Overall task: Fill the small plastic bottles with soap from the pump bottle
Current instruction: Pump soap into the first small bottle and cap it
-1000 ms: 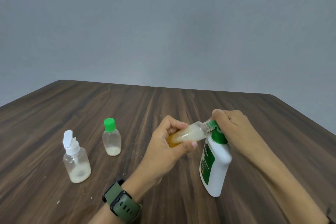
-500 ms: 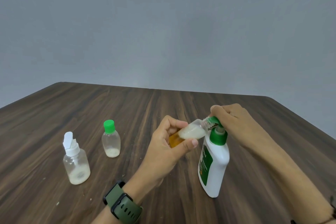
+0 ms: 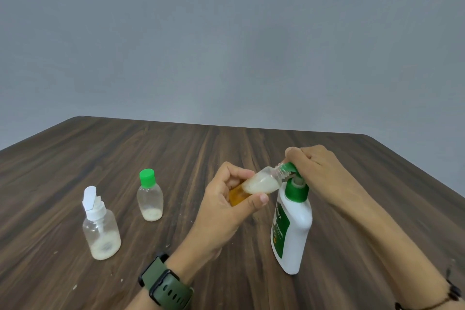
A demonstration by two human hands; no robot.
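Left hand (image 3: 224,209) fingers (image 3: 254,201) curl around the small clear plastic bottle (image 3: 261,182), tilted with its open neck at the green spout, while the right hand (image 3: 314,171) fingers fold over the pump head of the white pump bottle with the green collar (image 3: 293,229), which has risen since a second ago. Out on the dark wood counter (image 3: 176,153), the green-capped small bottle (image 3: 149,196) and white flip-cap bottle (image 3: 100,226) stand unmoved.

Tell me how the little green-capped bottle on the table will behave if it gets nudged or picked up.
The green-capped bottle is probably very light: only a thin layer of soap sits at its bottom. It may tip easily, since it stands tall on a narrow base. Its clear plastic wall likely flexes rather than breaks when squeezed.
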